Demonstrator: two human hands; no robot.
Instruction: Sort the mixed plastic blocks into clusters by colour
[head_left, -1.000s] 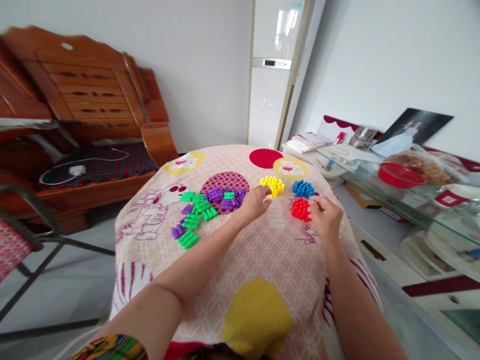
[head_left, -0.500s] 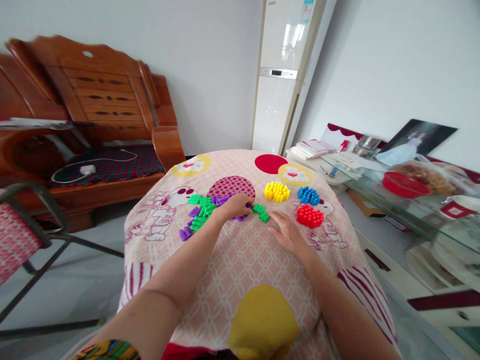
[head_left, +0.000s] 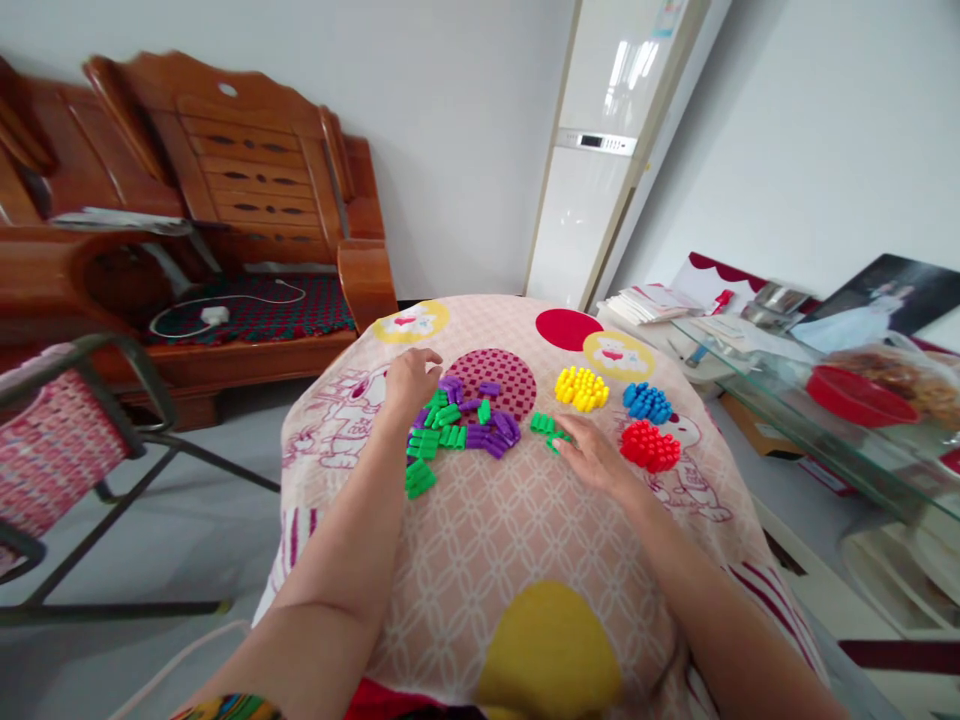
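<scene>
Green plastic building pieces [head_left: 424, 443] and purple ones [head_left: 493, 437] lie mixed in a loose pile on the left half of the tablecloth. At the pile's far left edge is my left hand [head_left: 409, 382], its fingers bent and a little apart, with nothing visible in them. My right hand [head_left: 592, 455] rests low over the cloth with fingers stretched out. Its fingertips touch a small group of green pieces [head_left: 543, 423], partly covering some. Close by stand sorted clusters of yellow pieces [head_left: 581, 388], blue pieces [head_left: 648, 402] and red pieces [head_left: 650, 446].
A patterned cloth [head_left: 517, 540] covers the table. On the right is a glass-topped side table [head_left: 787, 390] with a red bowl [head_left: 859, 396] and papers. A wooden bench [head_left: 255, 190] and a pink woven chair [head_left: 60, 440] stand to the left.
My left hand has moved left, from the small green group across to the pile's far left edge. My right hand has come onto the green pieces. The view has shifted left.
</scene>
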